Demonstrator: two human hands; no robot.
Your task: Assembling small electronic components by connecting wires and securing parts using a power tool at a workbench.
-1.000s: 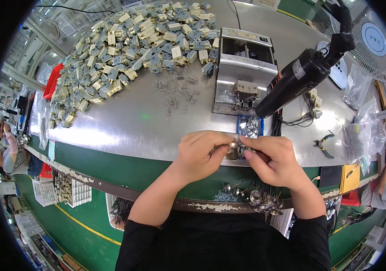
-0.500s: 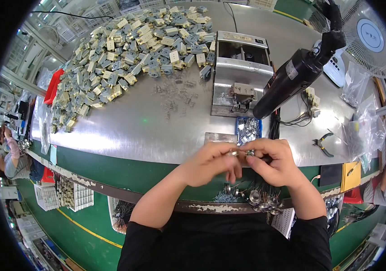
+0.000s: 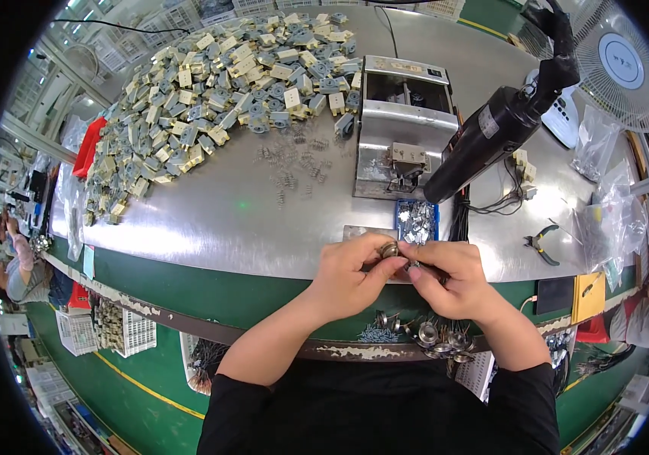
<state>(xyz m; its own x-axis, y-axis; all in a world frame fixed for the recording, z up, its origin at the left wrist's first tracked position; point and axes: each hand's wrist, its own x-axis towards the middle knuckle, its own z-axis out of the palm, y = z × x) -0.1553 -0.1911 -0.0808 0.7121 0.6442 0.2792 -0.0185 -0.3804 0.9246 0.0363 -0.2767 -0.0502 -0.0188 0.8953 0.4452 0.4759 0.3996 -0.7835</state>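
Both my hands meet over the near edge of the metal bench. Between the thumb and fingers of my left hand [image 3: 348, 274] is a small round metal part [image 3: 389, 249], its rim facing up. My right hand [image 3: 455, 274] is closed beside it, fingertips almost touching the left ones. A small shiny metal piece [image 3: 414, 265] shows in its pinch, mostly covered by fingers. Just beyond the hands lie a flat metal plate [image 3: 366, 230] and a blue tray [image 3: 437, 225] of small metal pieces. Closer to me are several round metal parts with wires [image 3: 428, 332] and a heap of small screws [image 3: 377, 334].
A large heap of grey and cream plastic housings [image 3: 241, 83] fills the back left, loose springs [image 3: 294, 163] beside it. Behind the tray stand a metal bench machine [image 3: 396, 129] and a thick black cylinder on an arm [image 3: 484, 140]. Pliers [image 3: 542, 245] and a fan [image 3: 620, 61] are right.
My left fingers, blurred and partly spread before, have closed around the round metal part, which now sits slightly higher and tilted. My right hand has shifted slightly down and left.
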